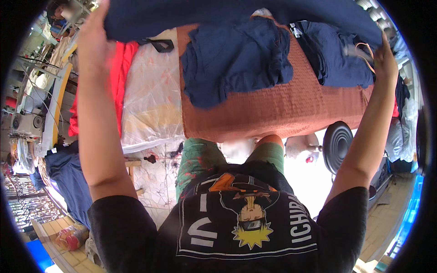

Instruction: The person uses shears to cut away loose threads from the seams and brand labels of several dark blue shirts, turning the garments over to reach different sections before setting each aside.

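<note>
A dark navy garment (pixel 168 17) is stretched across the far edge of the view; its exact kind is hard to tell because much of it runs out of frame. My left hand (pixel 94 43) grips its left end, slightly smeared by motion. At the other end, the fingers of my right hand (pixel 386 59) are closed on the cloth. Below the raised garment, a rumpled pile of navy cloth (pixel 236 59) lies on a table with a textured brown cover (pixel 255 113). To its right is a folded navy stack (pixel 334 59).
Left of the brown cover are a plastic-wrapped surface (pixel 152 91) and red fabric (pixel 119 82). A sewing machine (pixel 28 122) stands at the far left, above hanging navy cloth (pixel 70 177). A round black ribbed disc (pixel 337 146) is near my right forearm.
</note>
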Demonstrator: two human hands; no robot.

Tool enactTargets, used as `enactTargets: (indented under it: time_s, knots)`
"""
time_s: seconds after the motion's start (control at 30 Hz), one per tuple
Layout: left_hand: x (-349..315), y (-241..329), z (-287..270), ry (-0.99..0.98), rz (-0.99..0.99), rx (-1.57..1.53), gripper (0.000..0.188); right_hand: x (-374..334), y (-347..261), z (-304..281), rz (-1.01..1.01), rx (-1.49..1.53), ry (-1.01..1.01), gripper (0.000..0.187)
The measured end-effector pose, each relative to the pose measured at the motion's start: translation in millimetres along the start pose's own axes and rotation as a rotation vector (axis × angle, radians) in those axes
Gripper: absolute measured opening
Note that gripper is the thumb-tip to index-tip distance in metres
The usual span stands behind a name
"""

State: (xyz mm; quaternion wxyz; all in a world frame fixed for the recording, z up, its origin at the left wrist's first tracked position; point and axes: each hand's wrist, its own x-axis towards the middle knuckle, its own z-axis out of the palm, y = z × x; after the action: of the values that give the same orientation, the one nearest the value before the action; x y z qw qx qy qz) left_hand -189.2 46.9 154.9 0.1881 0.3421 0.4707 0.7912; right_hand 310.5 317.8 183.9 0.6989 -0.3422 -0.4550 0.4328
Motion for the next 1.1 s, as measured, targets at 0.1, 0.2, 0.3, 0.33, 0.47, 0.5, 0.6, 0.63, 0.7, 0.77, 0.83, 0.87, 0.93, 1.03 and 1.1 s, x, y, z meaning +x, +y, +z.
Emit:
enactTargets:
  time_s: [0.1, 0.2, 0.3, 0.33, 0.47, 0.5, 0.6, 0.63, 0.7, 0.77, 0.83, 0.87, 0.93, 1.03, 1.1]
  knots:
    - [-91, -52, 2, -0.125, -0.134, 0.253, 0.033, -14, 41, -94, 0.026, -0.333, 0.070, 0.025]
    - [-162, -84, -24, -0.565, -0.574, 0.567, 0.037, -62, 94, -152, 0.181, -0.759, 0.190, 0.017]
    - [-195, -91, -61, -1.023, -0.831, 0.680, 0.039, -73, 125, -184, 0.145, -0.875, 0.100, 0.018]
    - [-198, -80, -58, -1.131, -0.962, 0.834, 0.037, -70, 127, -191, 0.172, -0.885, 0.097, 0.020]
    - [-203, -65, -67, -1.292, -0.487, 1.260, 0.027, -78, 128, -148, 0.058, -0.913, -0.115, 0.021]
    - [-196, -61, -63, -1.232, -0.425, 1.244, 0.027, -92, 132, -125, 0.007, -0.898, -0.168, 0.021]
    - [-191, -76, -20, -0.828, -0.413, 1.067, 0.021, -141, 136, -52, -0.092, -0.863, -0.346, 0.020]
    - [-194, -80, -12, -0.695, -0.424, 1.014, 0.021, -158, 138, -29, -0.116, -0.837, -0.431, 0.020]
    - [-199, -101, -4, -0.606, -0.266, 1.064, 0.020, -176, 138, -8, -0.097, -0.810, -0.495, 0.019]
    - [-205, -122, -5, -0.567, -0.195, 1.069, 0.021, -186, 138, 0, -0.073, -0.813, -0.543, 0.018]
    - [-210, -135, -6, -0.566, -0.220, 1.032, 0.023, -193, 137, 1, -0.045, -0.846, -0.590, 0.016]
    - [-210, -137, -8, -0.552, -0.197, 1.016, 0.022, -196, 140, 0, -0.031, -0.816, -0.603, 0.015]
    - [-210, -135, -15, -0.516, -0.156, 0.991, 0.019, -205, 134, 7, -0.004, -0.839, -0.604, 0.015]
    - [-207, -125, -16, -0.456, -0.299, 0.932, 0.015, -225, 139, 16, 0.002, -0.792, -0.684, 0.014]
    - [-210, -120, -18, -0.435, -0.297, 0.903, 0.015, -245, 139, 31, -0.020, -0.751, -0.760, 0.014]
